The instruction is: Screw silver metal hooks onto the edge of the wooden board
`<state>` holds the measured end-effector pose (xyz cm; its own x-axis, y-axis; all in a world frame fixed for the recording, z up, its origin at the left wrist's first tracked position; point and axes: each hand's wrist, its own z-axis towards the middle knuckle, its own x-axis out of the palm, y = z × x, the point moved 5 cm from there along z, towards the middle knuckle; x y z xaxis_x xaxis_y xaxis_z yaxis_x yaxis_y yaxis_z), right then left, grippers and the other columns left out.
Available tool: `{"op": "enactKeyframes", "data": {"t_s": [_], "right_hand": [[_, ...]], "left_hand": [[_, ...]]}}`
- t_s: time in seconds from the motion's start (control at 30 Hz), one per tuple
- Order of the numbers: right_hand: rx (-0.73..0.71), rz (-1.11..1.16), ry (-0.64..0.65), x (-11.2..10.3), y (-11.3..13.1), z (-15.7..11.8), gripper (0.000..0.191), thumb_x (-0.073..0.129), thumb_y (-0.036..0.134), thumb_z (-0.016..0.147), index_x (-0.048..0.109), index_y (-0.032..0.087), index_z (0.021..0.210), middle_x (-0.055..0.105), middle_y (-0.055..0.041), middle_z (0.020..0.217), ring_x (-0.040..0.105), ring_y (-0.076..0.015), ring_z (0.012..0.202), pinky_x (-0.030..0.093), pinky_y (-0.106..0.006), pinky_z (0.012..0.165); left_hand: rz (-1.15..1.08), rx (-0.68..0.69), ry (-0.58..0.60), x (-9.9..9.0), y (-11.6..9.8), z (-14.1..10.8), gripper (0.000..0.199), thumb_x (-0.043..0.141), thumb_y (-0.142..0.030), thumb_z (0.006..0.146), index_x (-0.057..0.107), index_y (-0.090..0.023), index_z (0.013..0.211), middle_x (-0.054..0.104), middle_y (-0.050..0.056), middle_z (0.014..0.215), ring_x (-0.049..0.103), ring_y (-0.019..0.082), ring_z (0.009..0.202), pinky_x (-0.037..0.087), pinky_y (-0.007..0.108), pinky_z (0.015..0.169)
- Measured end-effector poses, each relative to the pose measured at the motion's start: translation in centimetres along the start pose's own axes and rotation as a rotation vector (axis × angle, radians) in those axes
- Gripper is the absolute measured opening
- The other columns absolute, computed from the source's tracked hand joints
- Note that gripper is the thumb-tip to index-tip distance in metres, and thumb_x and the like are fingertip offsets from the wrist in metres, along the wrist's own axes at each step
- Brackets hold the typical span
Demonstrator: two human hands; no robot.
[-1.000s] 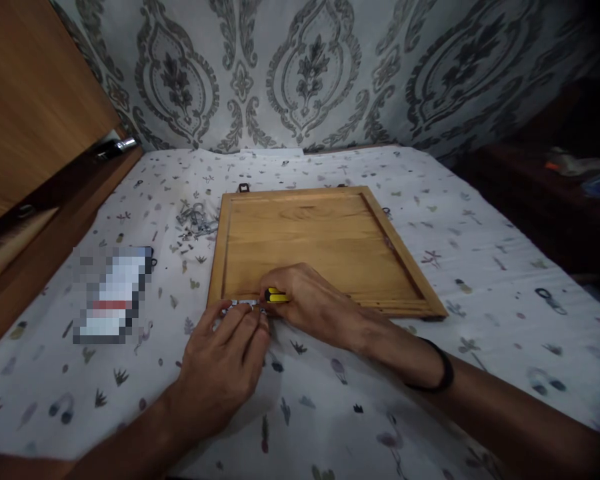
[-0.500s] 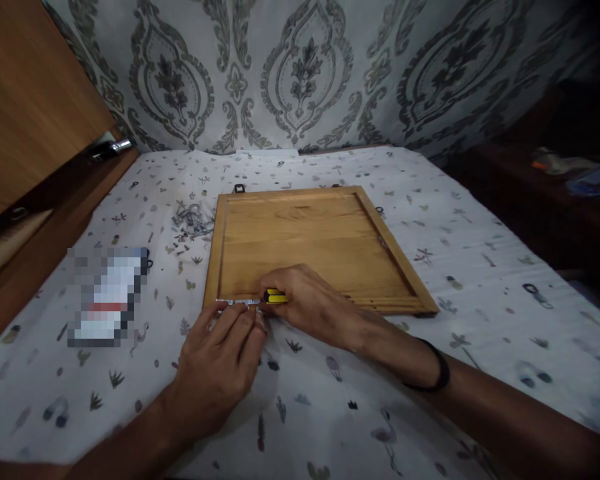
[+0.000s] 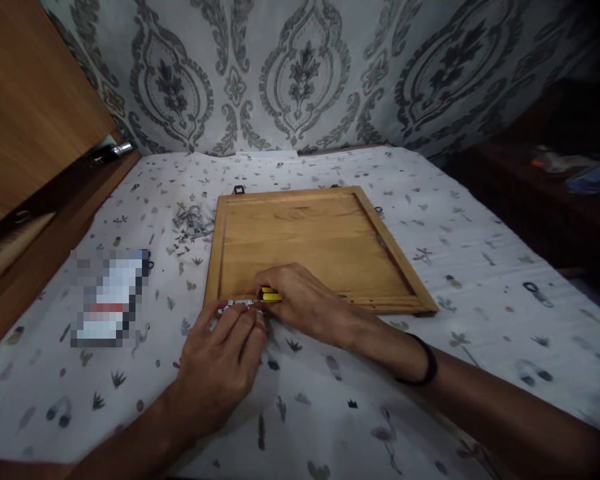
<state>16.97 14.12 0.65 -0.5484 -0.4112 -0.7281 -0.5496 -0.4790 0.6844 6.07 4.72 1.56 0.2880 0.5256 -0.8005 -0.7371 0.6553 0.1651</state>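
Observation:
A framed wooden panel (image 3: 305,247) lies flat before me. At its near left edge, my left hand (image 3: 220,360) is closed, its fingertips pressing on a small silver metal fitting (image 3: 237,303), perhaps a hinge. The fingers cover part of the fitting. My right hand (image 3: 305,300) rests over the panel's near edge, fingers wrapped round a screwdriver with a yellow and black handle (image 3: 271,295). The handle points left, close to the fitting; its tip is hidden by my fingers.
Loose metal hardware (image 3: 194,223) is heaped left of the panel. A blurred-out phone (image 3: 113,297) lies further left on the printed cloth (image 3: 330,413). Small dark fittings (image 3: 239,191) show at the panel's far edge. Wooden furniture (image 3: 35,100) stands at the left, patterned fabric (image 3: 303,73) behind.
My right hand and the screwdriver have shifted slightly left. My left hand stays nearly in place on the metal fitting, whose visible part looks slightly different.

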Motion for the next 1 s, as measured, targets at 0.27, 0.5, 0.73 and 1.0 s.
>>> {"op": "enactKeyframes", "data": {"t_s": [0.27,0.5,0.73,1.0], "right_hand": [[0.04,0.064,0.014,-0.6,-0.6,-0.2,0.004,0.072,0.012,0.079,0.073,0.016,0.08,0.073,0.0002,0.077,0.062,-0.0112,0.067,0.043,-0.022,0.063],[0.011,0.139,0.011,-1.8,-0.6,-1.0,0.013,0.071,0.016,0.083,0.074,0.017,0.095,0.076,-0.0009,0.087,0.067,-0.0126,0.078,0.047,-0.022,0.069],[-0.091,0.012,0.025,-0.9,-0.5,-0.9,0.012,0.063,0.016,0.089,0.075,0.017,0.089,0.074,-0.0029,0.084,0.066,-0.0149,0.078,0.045,-0.025,0.069],[-0.05,-0.036,0.037,-0.3,-0.1,-0.6,0.016,0.059,0.007,0.085,0.072,0.016,0.08,0.073,-0.0036,0.081,0.066,-0.0154,0.075,0.043,-0.025,0.066]], "left_hand": [[-0.009,-0.013,0.007,0.0,0.1,0.1,0.013,0.056,-0.008,0.093,0.068,-0.008,0.098,0.074,0.009,0.092,0.066,0.024,0.089,0.049,0.044,0.093],[-0.024,-0.024,0.014,0.2,0.1,0.1,0.013,0.055,-0.008,0.094,0.068,-0.008,0.097,0.074,0.009,0.092,0.066,0.024,0.09,0.049,0.045,0.093],[-0.035,-0.028,0.019,0.2,0.1,0.0,0.012,0.055,-0.009,0.094,0.067,-0.007,0.097,0.074,0.009,0.093,0.066,0.024,0.091,0.049,0.044,0.094],[-0.042,-0.026,0.032,0.2,0.1,0.1,0.017,0.051,-0.008,0.095,0.068,-0.006,0.098,0.074,0.011,0.092,0.066,0.024,0.091,0.049,0.045,0.093]]}}
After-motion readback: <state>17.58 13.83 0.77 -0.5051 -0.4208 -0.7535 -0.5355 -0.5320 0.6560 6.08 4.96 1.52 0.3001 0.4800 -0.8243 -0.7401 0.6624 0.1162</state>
